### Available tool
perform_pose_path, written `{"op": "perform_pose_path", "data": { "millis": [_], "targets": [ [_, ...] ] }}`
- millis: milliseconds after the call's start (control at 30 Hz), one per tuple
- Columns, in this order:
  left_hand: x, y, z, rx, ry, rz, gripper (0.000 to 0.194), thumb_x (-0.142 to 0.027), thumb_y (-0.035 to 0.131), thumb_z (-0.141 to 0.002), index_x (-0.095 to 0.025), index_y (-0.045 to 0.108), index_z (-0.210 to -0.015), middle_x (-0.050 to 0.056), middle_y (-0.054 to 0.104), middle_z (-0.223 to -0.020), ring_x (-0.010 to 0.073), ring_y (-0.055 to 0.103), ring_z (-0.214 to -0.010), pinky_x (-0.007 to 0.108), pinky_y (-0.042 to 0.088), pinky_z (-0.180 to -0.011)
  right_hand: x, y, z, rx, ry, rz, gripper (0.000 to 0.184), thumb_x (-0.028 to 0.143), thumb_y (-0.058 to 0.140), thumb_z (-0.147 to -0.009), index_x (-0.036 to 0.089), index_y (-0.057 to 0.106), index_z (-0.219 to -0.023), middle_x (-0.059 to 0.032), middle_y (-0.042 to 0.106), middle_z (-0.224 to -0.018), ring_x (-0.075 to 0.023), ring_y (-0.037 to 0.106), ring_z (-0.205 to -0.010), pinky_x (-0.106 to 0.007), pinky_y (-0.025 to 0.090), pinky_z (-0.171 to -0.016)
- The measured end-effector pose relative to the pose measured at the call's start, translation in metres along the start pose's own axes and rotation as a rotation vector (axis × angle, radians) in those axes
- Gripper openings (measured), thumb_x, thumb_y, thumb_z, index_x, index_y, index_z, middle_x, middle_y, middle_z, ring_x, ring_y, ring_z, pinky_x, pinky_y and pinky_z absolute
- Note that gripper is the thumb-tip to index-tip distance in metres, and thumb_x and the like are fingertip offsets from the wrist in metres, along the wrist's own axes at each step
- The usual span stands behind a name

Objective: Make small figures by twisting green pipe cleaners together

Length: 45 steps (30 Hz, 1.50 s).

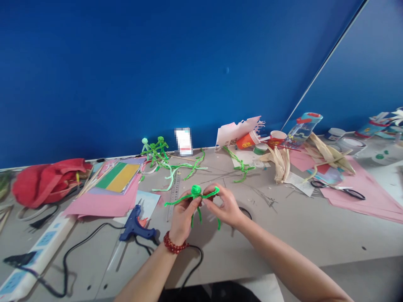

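Between my two hands, above the table, is a bright green pipe cleaner figure (196, 191) with a round coiled head, two arms spread sideways and legs hanging down. My left hand (183, 216), with a red bead bracelet on the wrist, pinches the figure's body from the left. My right hand (225, 206) grips it from the right, the fingers at the base of its right-side arm. Both thumbs nearly meet at the body, so the exact grip points are partly hidden. Below my right hand a short green pipe cleaner piece (218, 224) shows.
A blue glue gun (137, 224) with its cord lies left of my hands, near a white power strip (47, 243). Finished green figures (154, 149) stand at the back. Scissors (340, 190), pink paper (362, 201) and paper cups (248, 139) are to the right.
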<state>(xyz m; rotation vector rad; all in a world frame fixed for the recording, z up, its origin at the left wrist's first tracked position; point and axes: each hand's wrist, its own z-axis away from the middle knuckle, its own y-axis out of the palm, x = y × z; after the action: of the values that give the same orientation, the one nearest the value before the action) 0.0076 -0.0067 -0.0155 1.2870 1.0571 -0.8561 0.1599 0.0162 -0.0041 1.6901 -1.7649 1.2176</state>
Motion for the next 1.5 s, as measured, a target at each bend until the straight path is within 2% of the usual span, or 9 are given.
{"op": "perform_pose_path", "data": {
  "millis": [133,700,800,900,967,1033,1133,1333,1500],
  "targets": [
    [0.004,-0.002,-0.001,0.020,0.007,-0.014,0.024,-0.035,0.079,-0.074,-0.017,0.072,-0.088,0.003,0.070,-0.078,0.0156,0.061,-0.073,0.028,0.049,-0.071,0.001,0.000,-0.001,-0.019,-0.080,-0.008,0.006,0.026,0.057,-0.092,0.022,0.060,-0.087,-0.0032,0.066,-0.082,-0.0155,0.063,-0.070,-0.026,0.052,-0.068],
    [-0.001,-0.003,-0.001,-0.025,-0.084,0.138,0.019,-0.027,0.080,-0.068,-0.016,0.071,-0.079,0.001,0.071,-0.078,0.0157,0.064,-0.074,0.026,0.049,-0.069,-0.002,0.002,0.001,0.000,-0.035,0.044,0.010,0.027,0.058,-0.093,0.022,0.061,-0.085,-0.0012,0.066,-0.075,-0.0150,0.063,-0.069,-0.025,0.051,-0.067],
    [-0.005,-0.003,-0.003,-0.071,-0.147,0.161,0.023,-0.029,0.083,-0.065,-0.015,0.071,-0.080,0.001,0.071,-0.075,0.0137,0.063,-0.067,0.024,0.048,-0.062,-0.003,0.000,0.000,-0.050,-0.033,-0.006,0.008,0.025,0.059,-0.092,0.022,0.061,-0.099,-0.0031,0.067,-0.086,-0.0143,0.063,-0.069,-0.026,0.053,-0.065],
    [-0.009,-0.001,-0.005,-0.137,-0.191,0.138,0.028,-0.031,0.086,-0.060,-0.013,0.070,-0.074,0.000,0.067,-0.064,0.0098,0.057,-0.055,0.020,0.040,-0.048,-0.002,-0.007,-0.002,-0.194,-0.194,0.110,0.038,0.018,0.059,-0.088,0.024,0.053,-0.125,-0.0108,0.062,-0.117,-0.0197,0.065,-0.090,-0.034,0.057,-0.077],
    [-0.010,0.000,-0.005,-0.139,-0.209,0.127,0.030,-0.033,0.087,-0.059,-0.013,0.068,-0.071,-0.001,0.064,-0.059,0.0081,0.054,-0.050,0.018,0.034,-0.043,-0.001,-0.011,-0.003,-0.205,-0.380,0.297,0.045,0.012,0.058,-0.085,0.027,0.054,-0.127,-0.0105,0.061,-0.125,-0.0247,0.061,-0.109,-0.042,0.054,-0.090],
    [-0.010,0.001,-0.005,-0.128,-0.214,0.138,0.031,-0.034,0.087,-0.059,-0.013,0.068,-0.070,-0.002,0.064,-0.059,0.0075,0.054,-0.050,0.017,0.034,-0.043,0.000,-0.015,-0.005,-0.128,-0.518,0.484,0.042,0.011,0.059,-0.084,0.029,0.060,-0.122,-0.0070,0.064,-0.122,-0.0263,0.056,-0.118,-0.047,0.047,-0.101],
    [-0.010,0.002,-0.005,-0.131,-0.218,0.155,0.032,-0.035,0.088,-0.058,-0.013,0.068,-0.070,-0.002,0.064,-0.058,0.0067,0.053,-0.049,0.017,0.036,-0.044,0.000,-0.016,-0.007,-0.039,-0.572,0.649,0.032,0.018,0.063,-0.087,0.030,0.065,-0.116,-0.0034,0.068,-0.119,-0.0243,0.056,-0.119,-0.048,0.038,-0.112],
    [-0.010,0.004,-0.004,-0.128,-0.264,0.168,0.038,-0.033,0.091,-0.052,-0.014,0.072,-0.079,-0.001,0.068,-0.066,0.0078,0.057,-0.053,0.016,0.037,-0.045,-0.002,-0.016,-0.007,-0.116,-0.592,0.743,0.015,0.032,0.070,-0.087,0.031,0.069,-0.101,0.0007,0.070,-0.121,-0.0238,0.055,-0.121,-0.049,0.025,-0.119],
    [-0.008,0.002,-0.002,-0.081,-0.195,0.115,0.035,-0.035,0.088,-0.058,-0.014,0.073,-0.081,0.000,0.068,-0.068,0.0083,0.054,-0.053,0.020,0.040,-0.049,0.001,-0.014,-0.006,-0.136,-0.548,0.680,0.007,0.028,0.065,-0.090,0.030,0.068,-0.096,0.0013,0.072,-0.113,-0.0220,0.059,-0.113,-0.048,0.025,-0.119]
  ]
}}
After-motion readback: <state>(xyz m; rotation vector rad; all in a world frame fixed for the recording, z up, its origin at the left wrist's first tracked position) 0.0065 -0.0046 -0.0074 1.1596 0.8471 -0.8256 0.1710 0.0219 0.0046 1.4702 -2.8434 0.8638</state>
